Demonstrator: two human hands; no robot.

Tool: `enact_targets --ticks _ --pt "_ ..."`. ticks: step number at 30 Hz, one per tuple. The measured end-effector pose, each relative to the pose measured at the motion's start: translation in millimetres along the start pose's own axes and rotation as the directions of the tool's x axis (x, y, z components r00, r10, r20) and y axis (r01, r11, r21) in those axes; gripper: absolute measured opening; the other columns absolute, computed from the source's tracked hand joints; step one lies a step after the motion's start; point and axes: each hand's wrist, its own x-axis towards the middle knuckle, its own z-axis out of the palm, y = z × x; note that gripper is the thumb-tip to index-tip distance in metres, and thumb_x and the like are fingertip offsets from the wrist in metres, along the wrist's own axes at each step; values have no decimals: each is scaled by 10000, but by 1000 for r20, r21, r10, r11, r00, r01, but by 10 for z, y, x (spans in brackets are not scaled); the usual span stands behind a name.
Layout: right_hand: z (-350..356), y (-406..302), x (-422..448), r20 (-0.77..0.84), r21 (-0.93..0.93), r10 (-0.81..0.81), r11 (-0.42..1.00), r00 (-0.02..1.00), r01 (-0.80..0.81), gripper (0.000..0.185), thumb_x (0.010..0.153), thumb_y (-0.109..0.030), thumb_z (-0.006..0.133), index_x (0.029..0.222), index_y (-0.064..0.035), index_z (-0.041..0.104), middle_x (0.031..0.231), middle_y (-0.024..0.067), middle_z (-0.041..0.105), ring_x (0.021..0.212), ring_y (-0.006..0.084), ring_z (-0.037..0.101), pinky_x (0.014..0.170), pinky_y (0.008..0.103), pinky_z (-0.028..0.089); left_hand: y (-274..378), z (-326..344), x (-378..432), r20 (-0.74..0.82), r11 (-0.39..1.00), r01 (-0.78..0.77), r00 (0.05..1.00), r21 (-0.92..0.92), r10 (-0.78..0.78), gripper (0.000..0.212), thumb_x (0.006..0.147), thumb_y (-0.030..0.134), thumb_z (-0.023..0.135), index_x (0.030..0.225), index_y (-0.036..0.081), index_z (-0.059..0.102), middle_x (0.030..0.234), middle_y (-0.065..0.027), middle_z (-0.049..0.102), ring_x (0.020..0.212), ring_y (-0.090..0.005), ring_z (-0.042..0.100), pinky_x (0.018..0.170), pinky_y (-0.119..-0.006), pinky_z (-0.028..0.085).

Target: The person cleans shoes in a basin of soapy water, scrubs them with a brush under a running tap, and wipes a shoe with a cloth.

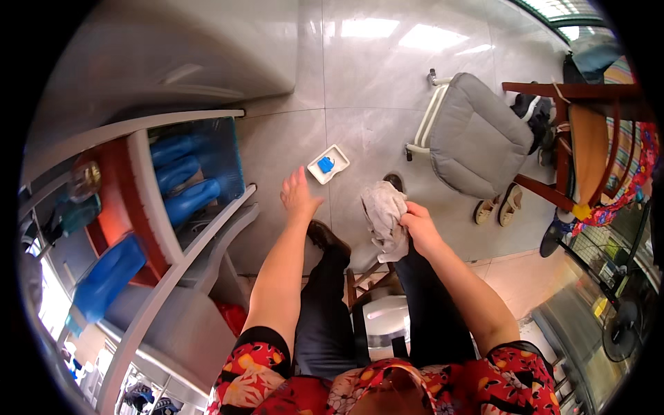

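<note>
A crumpled whitish cloth (386,220) hangs from my right hand (421,228), pinched between thumb and fingers above my right leg. My left hand (301,196) holds nothing; its fingers reach forward over the floor and the thumb is spread away. Just ahead and to the right of those fingers, a shallow white tray (336,175) rests on the grey tiles. A small blue object (326,164) lies in the tray; I cannot tell exactly what it is.
A shelf unit with a pale frame (155,192) holding blue items (192,199) stands at left. At right are a grey padded chair (480,135), beige shoes (510,205) and a wooden chair (565,145). Dark shoes (326,236) are on my feet. A fan (622,327) stands lower right.
</note>
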Motion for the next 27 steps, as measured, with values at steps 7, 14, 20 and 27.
enact_targets --ticks 7,14,20,27 --pt "-301 -98 366 76 66 -16 998 997 11 378 766 34 454 1120 57 585 1032 83 635 941 155 574 851 271 440 320 796 756 45 995 13 999 100 -17 1115 586 259 878 1474 248 205 1496 -30 287 1396 -320 216 1115 -550 201" --pt "-302 -257 530 63 107 -13 994 998 6 401 770 28 453 1151 58 574 1051 80 635 959 148 573 874 269 435 167 1413 1140 -15 990 -5 1000 139 7 1144 556 261 890 1468 330 203 1498 -7 272 1395 -302 227 1097 -594 208" --pt "-262 -376 554 92 33 -20 999 996 17 397 765 30 452 1138 60 584 1048 77 637 957 142 571 867 272 438 110 1405 1194 -115 991 -13 993 132 29 1068 578 152 838 1447 334 244 1368 -20 367 1269 -294 365 992 -633 316" --pt "-99 -639 290 136 85 -63 995 989 52 446 746 47 443 1176 70 558 1097 95 631 1006 168 578 918 281 426 609 389 640 -185 995 56 980 -82 -71 1073 552 193 822 1452 294 247 1300 -52 419 1177 -317 422 893 -580 407"
